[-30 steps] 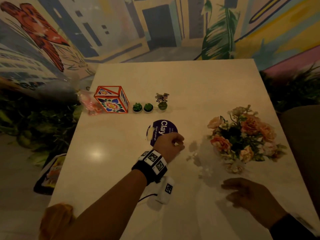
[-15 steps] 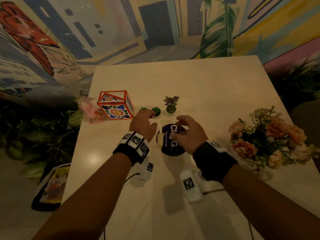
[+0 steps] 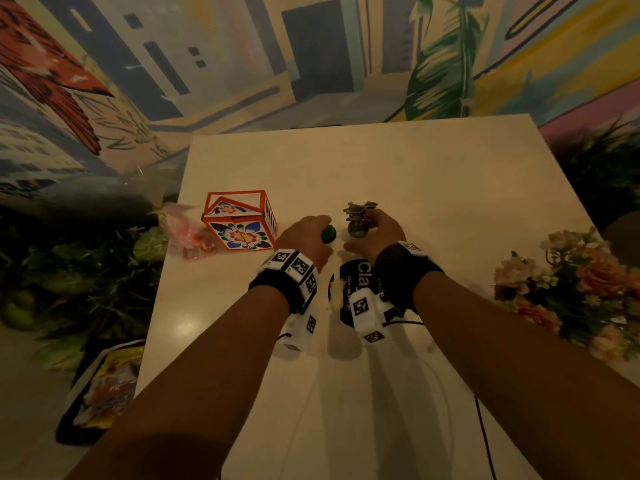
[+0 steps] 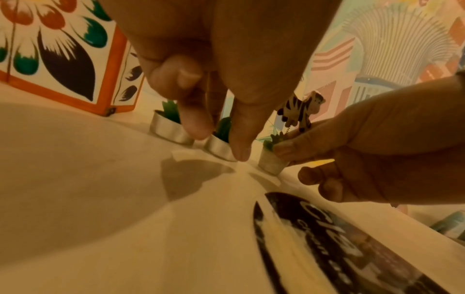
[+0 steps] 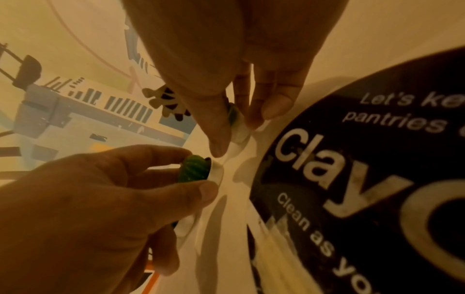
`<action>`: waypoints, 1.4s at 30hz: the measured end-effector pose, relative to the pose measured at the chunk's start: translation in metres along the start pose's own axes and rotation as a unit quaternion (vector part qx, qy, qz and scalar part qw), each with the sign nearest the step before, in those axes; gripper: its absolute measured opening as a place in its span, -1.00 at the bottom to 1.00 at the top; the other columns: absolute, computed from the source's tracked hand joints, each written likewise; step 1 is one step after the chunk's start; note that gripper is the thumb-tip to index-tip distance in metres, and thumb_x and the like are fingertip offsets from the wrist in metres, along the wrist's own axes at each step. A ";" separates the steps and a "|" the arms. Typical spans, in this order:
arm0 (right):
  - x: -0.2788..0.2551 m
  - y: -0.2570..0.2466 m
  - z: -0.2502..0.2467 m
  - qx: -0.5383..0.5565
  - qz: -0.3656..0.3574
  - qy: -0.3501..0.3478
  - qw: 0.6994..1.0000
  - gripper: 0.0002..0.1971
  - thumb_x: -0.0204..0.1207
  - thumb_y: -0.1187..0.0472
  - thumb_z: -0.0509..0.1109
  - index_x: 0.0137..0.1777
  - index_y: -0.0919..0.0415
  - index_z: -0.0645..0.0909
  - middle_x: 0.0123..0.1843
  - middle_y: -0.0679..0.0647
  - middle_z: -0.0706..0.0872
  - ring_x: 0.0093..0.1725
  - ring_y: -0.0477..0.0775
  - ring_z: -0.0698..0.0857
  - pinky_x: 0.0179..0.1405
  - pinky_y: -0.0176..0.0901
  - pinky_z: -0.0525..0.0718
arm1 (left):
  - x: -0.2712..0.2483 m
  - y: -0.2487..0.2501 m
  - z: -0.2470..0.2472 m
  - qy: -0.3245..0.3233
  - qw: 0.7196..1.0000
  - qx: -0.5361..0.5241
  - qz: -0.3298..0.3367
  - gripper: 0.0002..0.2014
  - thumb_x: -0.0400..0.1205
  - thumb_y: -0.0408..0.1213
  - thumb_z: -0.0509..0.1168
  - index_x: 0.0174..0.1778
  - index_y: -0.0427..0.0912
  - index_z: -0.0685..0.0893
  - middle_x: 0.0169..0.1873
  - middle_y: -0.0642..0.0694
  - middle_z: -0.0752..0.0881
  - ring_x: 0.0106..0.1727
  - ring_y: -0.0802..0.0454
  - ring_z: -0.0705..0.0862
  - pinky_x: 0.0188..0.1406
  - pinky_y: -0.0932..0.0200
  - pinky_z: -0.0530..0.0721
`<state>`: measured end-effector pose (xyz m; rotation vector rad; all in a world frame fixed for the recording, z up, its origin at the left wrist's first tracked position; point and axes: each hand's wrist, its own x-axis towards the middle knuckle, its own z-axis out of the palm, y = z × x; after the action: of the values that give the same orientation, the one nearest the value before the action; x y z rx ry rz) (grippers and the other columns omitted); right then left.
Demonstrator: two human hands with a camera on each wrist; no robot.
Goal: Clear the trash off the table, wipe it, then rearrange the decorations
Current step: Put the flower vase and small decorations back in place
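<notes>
Two hands work side by side near the table's (image 3: 433, 174) left edge. Left hand (image 3: 304, 237) pinches a small cactus pot (image 4: 219, 146) between thumb and fingertips (image 4: 240, 151); the pot sits on the table, and a second cactus pot (image 4: 169, 131) stands just beside it, towards the painted box (image 3: 240, 221). Right hand (image 3: 379, 233) pinches the zebra pot (image 4: 271, 162) at its rim, with the zebra (image 4: 300, 109) standing up above the fingers. Behind both wrists lies a round dark sign (image 5: 365, 179), close to the pots. A bouquet (image 3: 581, 289) stands at the right edge, well apart. A pink wrapper (image 3: 187, 233) lies at the left edge beside the box, so the clearing looks unfinished. The pots are small and light, and the grips are shallow: a quick lift could tip one, the left hand could knock the neighbouring cactus into the box, and the zebra on its thin stem looks likely to snag or bend.
</notes>
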<state>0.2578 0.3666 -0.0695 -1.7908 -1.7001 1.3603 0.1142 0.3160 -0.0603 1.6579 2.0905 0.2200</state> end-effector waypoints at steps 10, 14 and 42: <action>-0.005 0.001 0.009 -0.038 -0.028 0.029 0.998 -0.47 0.39 0.27 0.48 0.40 0.12 0.53 0.26 0.13 0.68 0.23 0.21 0.64 0.26 -0.10 0.61 | -0.003 0.007 0.004 0.021 0.999 0.020 0.022 -0.68 0.58 -0.27 0.29 0.26 -0.16 0.58 0.14 -0.20 0.66 0.16 -0.23 0.62 0.07 0.01 0.58; -0.051 0.023 0.005 -0.017 -0.015 0.024 0.999 -0.52 0.39 0.19 0.48 0.33 0.17 0.53 0.24 0.13 0.65 0.19 0.20 0.64 0.12 -0.12 0.63 | -0.017 0.004 0.011 0.039 0.999 -0.007 0.003 -0.55 0.57 -0.18 0.35 0.40 -0.09 0.50 0.29 -0.14 0.62 0.28 -0.16 0.59 0.23 0.02 0.55; -0.116 0.119 -0.050 0.045 0.022 0.092 0.994 -0.64 0.40 0.25 0.42 0.22 0.23 0.60 0.15 0.22 0.68 0.15 0.22 0.65 0.20 0.05 0.64 | -0.106 0.096 0.093 0.025 0.992 -0.124 0.000 -0.49 0.49 -0.22 0.43 0.37 -0.01 0.50 0.19 -0.03 0.69 0.18 -0.03 0.65 0.11 0.19 0.57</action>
<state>0.3868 0.2520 -0.0883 -1.8502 -1.4887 1.2275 0.2577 0.2251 -0.0769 1.5179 2.0064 0.5031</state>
